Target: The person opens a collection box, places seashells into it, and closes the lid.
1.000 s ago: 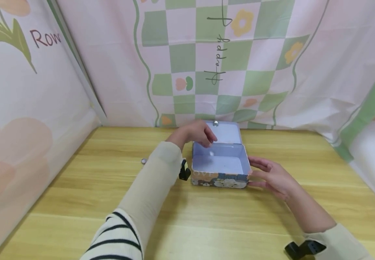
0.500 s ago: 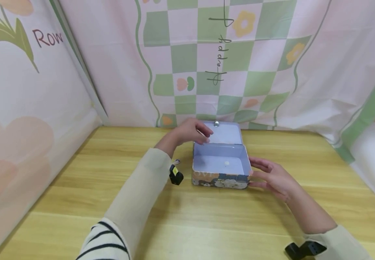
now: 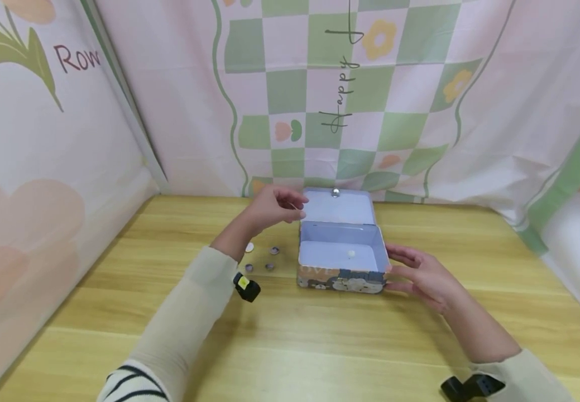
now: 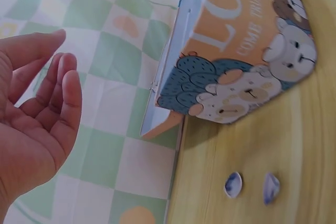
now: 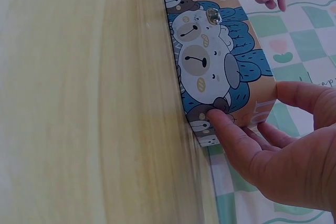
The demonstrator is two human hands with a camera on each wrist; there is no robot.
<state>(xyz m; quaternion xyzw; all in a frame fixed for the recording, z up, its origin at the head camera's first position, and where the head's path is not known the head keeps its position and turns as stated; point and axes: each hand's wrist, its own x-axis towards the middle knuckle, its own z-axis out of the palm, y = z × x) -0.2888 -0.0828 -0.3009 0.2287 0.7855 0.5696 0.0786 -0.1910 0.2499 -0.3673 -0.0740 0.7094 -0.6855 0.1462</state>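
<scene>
- Hovering rear-left of the printed box (image 3: 340,280): left hand (image 3: 276,206), fingers loosely bent, thumb and fingertips apart, no piece visible in it.
- Right hand (image 3: 427,279) at the box's right end, thumb and fingers spread against its front corner and side; looks like light bracing, pressure can't be told.
- Box itself sits level on its base, mouth up, lid (image 3: 340,208) folded back behind it.
- Inside the box: one small pale piece (image 3: 351,254) on the floor, toward the right half.
- Left of the box, well apart from its wall: four small pieces, namely a white piece (image 3: 249,247), a rear piece (image 3: 274,250), a front-left piece (image 3: 249,268) and a front-right piece (image 3: 269,267). Blue marks on two in left wrist view.
- Step, my read: mid-transfer of pieces between table (image 3: 320,346) and box, left hand between grabs; direction not certain.
- Next move probably calls for a fingertip pinch on one small piece left of the box, right hand keeping the box from sliding.
- Behind the box: checked cloth (image 3: 287,92).
</scene>
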